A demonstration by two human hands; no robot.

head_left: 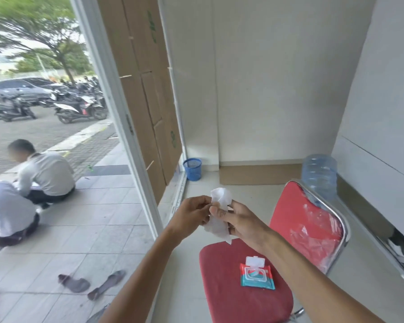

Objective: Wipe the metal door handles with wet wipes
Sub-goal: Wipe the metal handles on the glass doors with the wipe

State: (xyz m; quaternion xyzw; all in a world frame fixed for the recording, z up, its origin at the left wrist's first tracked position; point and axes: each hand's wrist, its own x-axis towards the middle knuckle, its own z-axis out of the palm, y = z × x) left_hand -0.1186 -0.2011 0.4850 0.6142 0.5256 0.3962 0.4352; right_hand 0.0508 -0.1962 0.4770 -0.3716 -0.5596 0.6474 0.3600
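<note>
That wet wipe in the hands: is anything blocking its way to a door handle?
Cannot tell: no metal handle is visible here. Both hands, left and right, pinch the wet wipe above the red chair.

Wipes pack (pixel 257 275) lies on chair (pixel 231 306), bottle (pixel 320 178) behind.

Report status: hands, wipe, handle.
Both hands, left and right, pinch the wet wipe. Wipe pack open on red chair. No door handle in view.
</note>
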